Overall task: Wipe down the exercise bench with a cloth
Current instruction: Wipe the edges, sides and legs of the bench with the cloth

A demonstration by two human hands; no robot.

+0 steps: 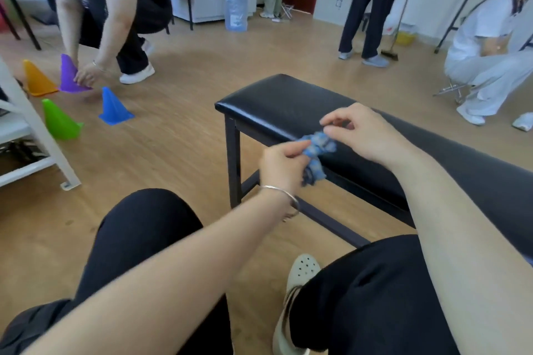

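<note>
Bench point(277, 101) lengthwise, near-right to far-left

Both hands, left hand point(281, 163) and right hand point(364, 134), pinch a cloth point(317, 150) over the bench point(277, 106)

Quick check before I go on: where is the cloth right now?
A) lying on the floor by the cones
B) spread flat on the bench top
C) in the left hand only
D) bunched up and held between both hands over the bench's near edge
D: the blue cloth is crumpled, pinched by the left hand and the right hand above the near edge of the black bench.
</note>
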